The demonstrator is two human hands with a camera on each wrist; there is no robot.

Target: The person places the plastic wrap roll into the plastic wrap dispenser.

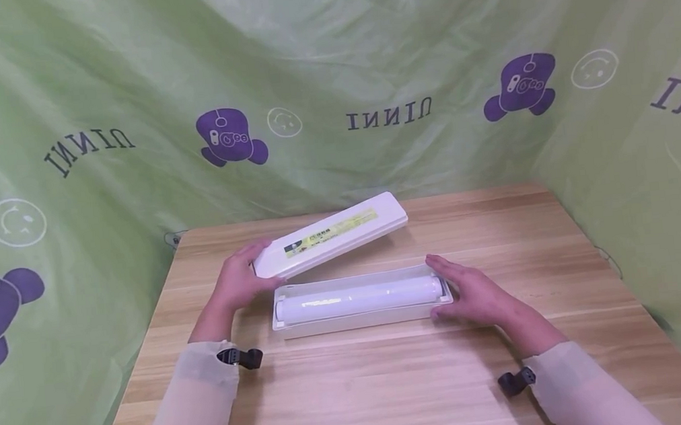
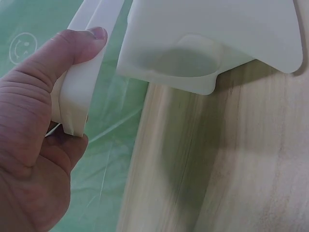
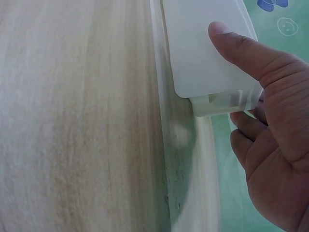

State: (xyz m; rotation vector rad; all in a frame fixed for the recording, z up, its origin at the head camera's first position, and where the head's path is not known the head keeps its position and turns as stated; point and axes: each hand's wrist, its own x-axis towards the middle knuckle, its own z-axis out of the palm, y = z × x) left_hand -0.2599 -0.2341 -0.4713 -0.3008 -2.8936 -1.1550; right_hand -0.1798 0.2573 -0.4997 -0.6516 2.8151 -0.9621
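Observation:
My left hand (image 1: 244, 278) grips the near left end of a long white lid (image 1: 366, 229) with a yellow-green label, held tilted above the far side of an open white box. In the left wrist view the thumb (image 2: 84, 46) presses one side of the lid and the fingers lie under it. The lidless cling film box (image 1: 356, 322) sits on the table with a shiny white roll (image 1: 360, 298) lying lengthwise inside. My right hand (image 1: 475, 295) holds the box's right end, thumb on the near side and fingers on the far side.
A wooden table (image 1: 356, 393) bears the box. Green curtains (image 1: 314, 53) with purple cartoon figures hang behind and to both sides. A small black wrist camera (image 1: 250, 359) sits on the left sleeve, another wrist camera (image 1: 513, 383) on the right.

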